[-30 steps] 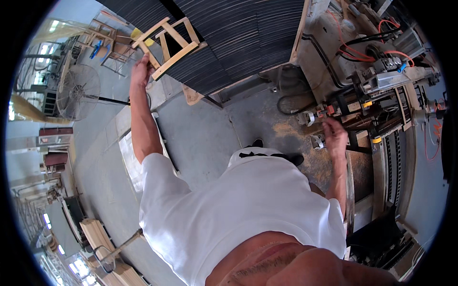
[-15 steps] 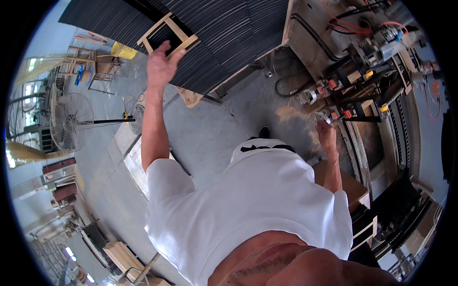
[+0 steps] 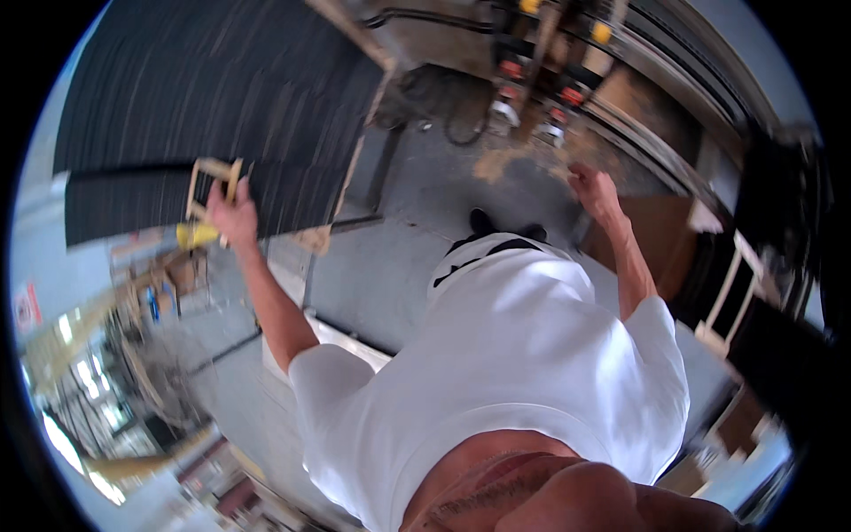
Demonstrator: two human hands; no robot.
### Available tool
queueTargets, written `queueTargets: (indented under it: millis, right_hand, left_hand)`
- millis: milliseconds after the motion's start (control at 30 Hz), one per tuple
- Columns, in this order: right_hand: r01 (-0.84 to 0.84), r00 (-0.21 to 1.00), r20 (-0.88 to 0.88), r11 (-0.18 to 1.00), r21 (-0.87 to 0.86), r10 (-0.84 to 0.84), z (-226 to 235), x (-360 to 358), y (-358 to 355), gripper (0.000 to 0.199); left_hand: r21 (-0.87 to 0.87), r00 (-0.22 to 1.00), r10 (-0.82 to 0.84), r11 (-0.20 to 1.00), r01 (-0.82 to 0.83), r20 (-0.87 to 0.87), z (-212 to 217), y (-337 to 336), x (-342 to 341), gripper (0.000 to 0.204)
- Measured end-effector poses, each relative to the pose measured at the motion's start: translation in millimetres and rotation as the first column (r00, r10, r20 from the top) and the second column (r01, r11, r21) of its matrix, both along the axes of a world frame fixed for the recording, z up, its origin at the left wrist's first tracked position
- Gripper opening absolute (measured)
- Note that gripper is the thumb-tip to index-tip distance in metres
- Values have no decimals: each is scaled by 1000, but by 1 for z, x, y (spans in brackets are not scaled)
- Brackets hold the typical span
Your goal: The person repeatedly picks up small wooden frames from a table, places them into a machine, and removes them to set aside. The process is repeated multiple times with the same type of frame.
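Observation:
My left hand (image 3: 232,215) reaches out to the left, fingers apart, at the near side of a small light-wood frame (image 3: 215,167). The fingertips overlap the frame, but no closed grip on it shows. That frame lies on a big stack of long black strips (image 3: 222,80). On the other side my right hand (image 3: 596,191) hangs in the air, fingers loosely bent and slightly blurred, with nothing visible in them. Beyond it are two clamp-like machine heads with metal tips, the nearer one (image 3: 551,133) standing apart from my fingers.
A machine with long rails (image 3: 656,142) runs along the right. Another light-wood frame (image 3: 729,288) stands by black material at the right. Sawdust (image 3: 505,162) covers part of the grey floor. A yellow container (image 3: 197,235) shows beyond the stack's near edge.
My view has swung to the right, so the stack and machine sit further left. My right hand has come away from the machine head. My left hand remains at the small frame.

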State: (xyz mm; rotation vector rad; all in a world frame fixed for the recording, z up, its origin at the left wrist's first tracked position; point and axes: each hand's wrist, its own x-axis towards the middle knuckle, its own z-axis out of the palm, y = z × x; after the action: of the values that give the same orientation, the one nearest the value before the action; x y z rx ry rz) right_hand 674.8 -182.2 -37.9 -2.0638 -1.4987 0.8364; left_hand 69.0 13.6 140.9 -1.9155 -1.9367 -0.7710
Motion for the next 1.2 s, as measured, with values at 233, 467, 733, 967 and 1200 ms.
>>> queueTargets:
  millis: [233, 467, 733, 967, 1200]
  right_hand:
    - [225, 905, 266, 904, 363, -332, 99, 91, -106, 26]
    - [471, 402, 626, 737, 485, -668, 145, 140, -244, 28]
    - [777, 400, 426, 547, 311, -811, 123, 121, -283, 26]
    - [806, 330, 463, 501, 316, -823, 121, 138, -255, 19]
    - [821, 278, 207, 344, 456, -938, 161, 144, -201, 21]
  left_hand:
    - [201, 813, -278, 959, 201, 511, -70, -27, 166, 26]
    - [-96, 224, -93, 703, 705, 970, -224, -55, 339, 20]
    - [-126, 234, -219, 418, 900, 947, -180, 2, 495, 28]
    - [23, 39, -123, 462, 886, 992, -132, 112, 611, 23]
    - [-112, 6, 258, 399, 910, 966, -128, 255, 706, 43]
